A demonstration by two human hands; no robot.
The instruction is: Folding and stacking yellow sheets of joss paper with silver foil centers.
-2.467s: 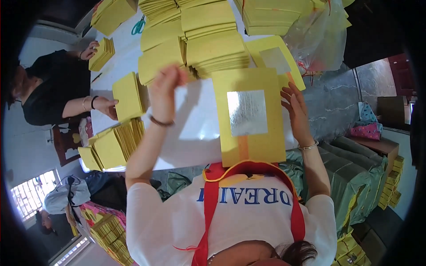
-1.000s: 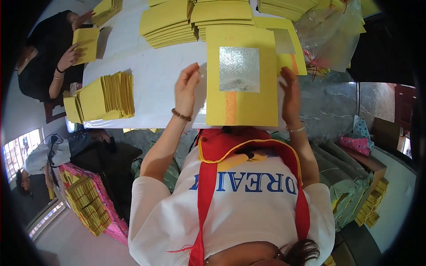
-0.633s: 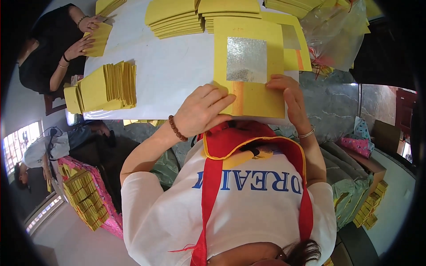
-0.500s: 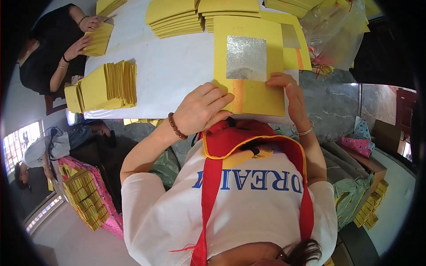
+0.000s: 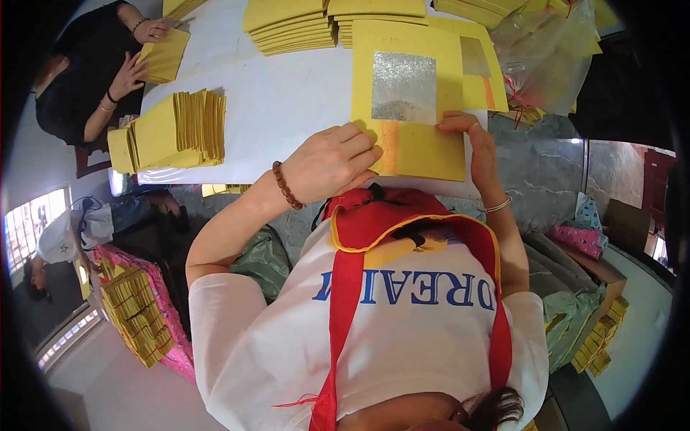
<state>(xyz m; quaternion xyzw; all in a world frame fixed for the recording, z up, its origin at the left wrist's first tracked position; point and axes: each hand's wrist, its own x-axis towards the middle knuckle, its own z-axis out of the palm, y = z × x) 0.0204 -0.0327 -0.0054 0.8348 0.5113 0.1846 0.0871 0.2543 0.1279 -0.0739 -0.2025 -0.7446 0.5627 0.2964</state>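
Note:
A yellow joss paper sheet (image 5: 408, 43) lies at the front of the table, with a silver foil square in its middle and an orange stripe below. My left hand (image 5: 330, 161) has its fingers bent and pressed together on the sheet's lower left edge. On the opposite edge, my right hand (image 5: 474, 147) grips the paper with curled fingertips on top; its thumb is hard to make out. Partly covered by this sheet is a second yellow sheet (image 5: 476, 54) with similar foil and stripe.
Stacks of yellow paper (image 5: 287, 29) stand at the back of the white table (image 5: 280, 93). A fanned bundle (image 5: 176, 129) sits at left, near a co-worker's hands (image 5: 133, 72) on a yellow stack. A clear plastic bag (image 5: 546, 57) is at back right. Another person (image 5: 79, 237) is farther left.
The view has shifted slightly, so the table and sheet sit a little higher and to the right. Both hands keep nearly the same place on the sheet.

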